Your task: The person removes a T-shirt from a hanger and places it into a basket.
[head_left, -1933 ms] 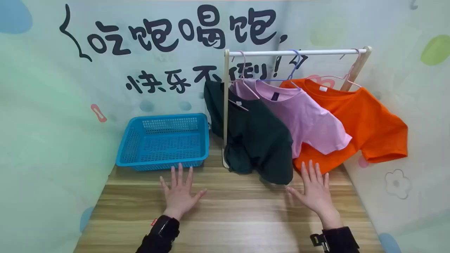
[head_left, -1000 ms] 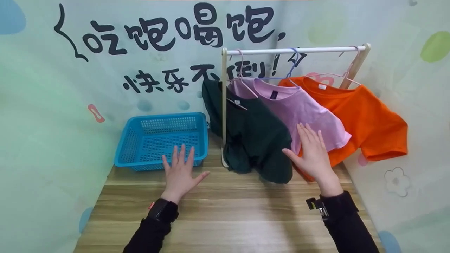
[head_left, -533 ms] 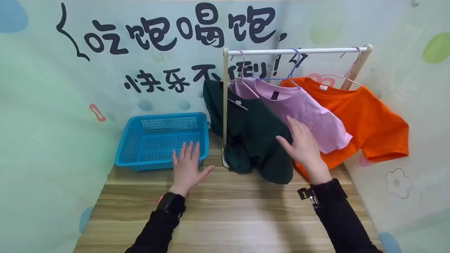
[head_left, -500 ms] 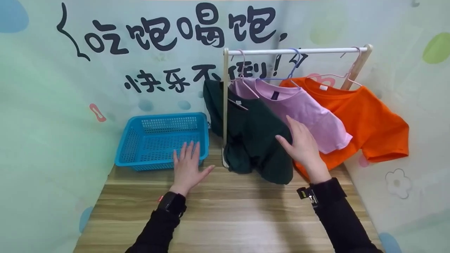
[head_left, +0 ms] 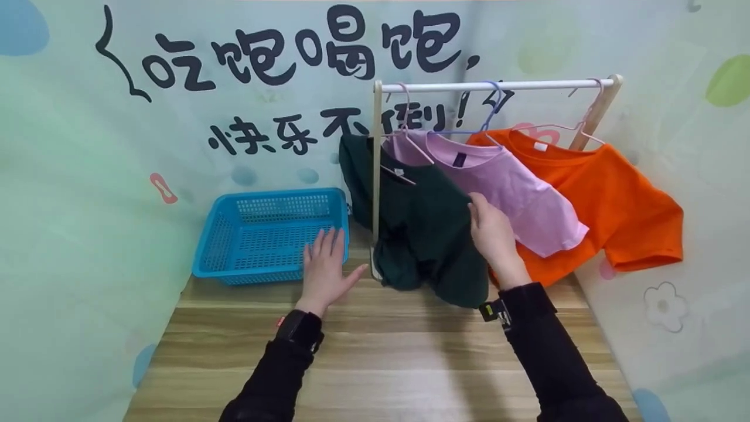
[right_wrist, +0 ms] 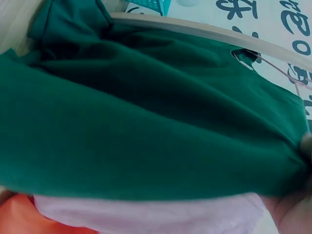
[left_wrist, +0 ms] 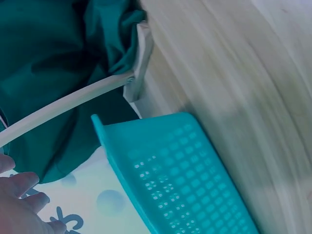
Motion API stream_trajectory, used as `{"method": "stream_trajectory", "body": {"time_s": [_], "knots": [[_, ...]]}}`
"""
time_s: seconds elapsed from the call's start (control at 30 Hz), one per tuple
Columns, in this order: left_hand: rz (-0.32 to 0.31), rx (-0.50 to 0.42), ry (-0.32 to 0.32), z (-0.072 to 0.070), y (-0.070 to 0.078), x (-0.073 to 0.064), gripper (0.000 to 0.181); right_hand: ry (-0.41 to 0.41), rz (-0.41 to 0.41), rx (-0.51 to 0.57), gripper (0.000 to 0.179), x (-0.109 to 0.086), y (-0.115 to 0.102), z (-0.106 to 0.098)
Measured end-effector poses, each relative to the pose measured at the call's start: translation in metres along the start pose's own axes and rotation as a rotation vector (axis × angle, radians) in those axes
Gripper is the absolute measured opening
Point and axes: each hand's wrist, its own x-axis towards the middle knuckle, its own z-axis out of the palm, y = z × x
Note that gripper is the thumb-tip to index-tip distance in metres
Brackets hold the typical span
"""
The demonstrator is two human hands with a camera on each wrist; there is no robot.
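Note:
A dark green T-shirt hangs on a pink hanger at the left end of the rack. My right hand pinches its sleeve side between thumb and fingers. In the right wrist view the green cloth is pulled out broad, with fingertips at its edge. My left hand has its fingers stretched out and holds nothing. It is over the front right corner of the blue plastic basket; whether it touches the rim I cannot tell. In the left wrist view its fingertips show beside the basket wall.
A pink T-shirt on a blue hanger and an orange T-shirt hang further along the white rail. The rack's wooden post stands between basket and shirts. Walls flank the wooden table.
My right hand has risen from the table, moved left to the green T-shirt and closed its fingers on its side. My left hand has shifted forward and right, over the basket's corner.

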Motion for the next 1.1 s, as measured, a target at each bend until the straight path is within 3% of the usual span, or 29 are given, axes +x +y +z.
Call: {"method": "stream_trajectory", "body": {"time_s": [0.17,0.47,0.73,1.1], "knots": [[0.009,-0.029,0.012,-0.004,0.005,0.002,0.088,0.176,0.019,0.024,0.018,0.000,0.000,0.001],[0.007,-0.064,0.008,-0.007,0.018,0.004,0.088,0.373,-0.041,-0.005,0.019,-0.001,0.008,-0.026],[0.055,-0.083,0.030,-0.014,0.030,0.005,0.087,0.408,-0.066,-0.037,0.015,-0.031,0.031,-0.048],[0.092,-0.070,0.023,-0.008,0.036,-0.005,0.085,0.359,-0.069,-0.070,0.010,-0.087,0.068,-0.056]]}}
